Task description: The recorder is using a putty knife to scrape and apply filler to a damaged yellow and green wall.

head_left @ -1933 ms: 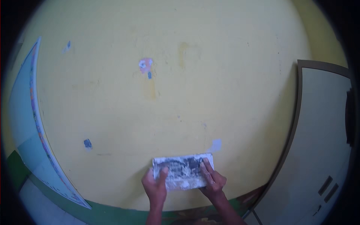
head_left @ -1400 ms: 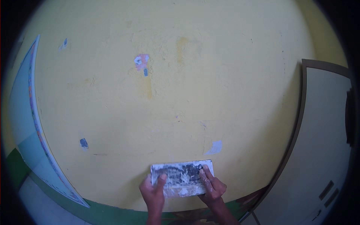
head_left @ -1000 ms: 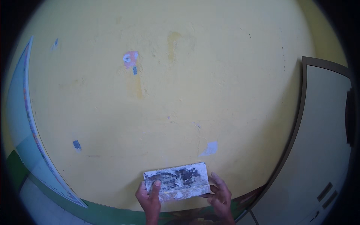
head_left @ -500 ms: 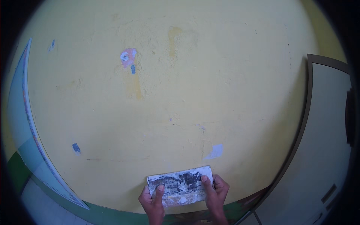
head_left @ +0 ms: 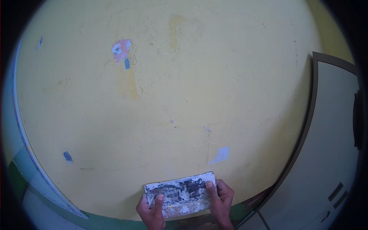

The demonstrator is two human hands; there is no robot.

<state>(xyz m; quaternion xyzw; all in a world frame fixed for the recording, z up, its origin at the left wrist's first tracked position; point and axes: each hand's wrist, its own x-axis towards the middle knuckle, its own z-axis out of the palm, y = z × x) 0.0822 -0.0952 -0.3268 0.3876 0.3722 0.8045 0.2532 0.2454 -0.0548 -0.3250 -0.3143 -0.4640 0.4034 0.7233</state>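
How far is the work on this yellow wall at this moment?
Done: little shows. The yellow wall bears bare patches, such as a pale patch. In hand: left hand and right hand press a stained flat blade against it. Left: the patches above.

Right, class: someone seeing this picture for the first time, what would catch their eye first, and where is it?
The big yellow wall fills nearly the whole view, with a pink and white patch at upper left. At the bottom centre, the left hand and right hand press a wide, paint-crusted scraper blade flat against it. A grey door in a brown frame stands at the right edge.
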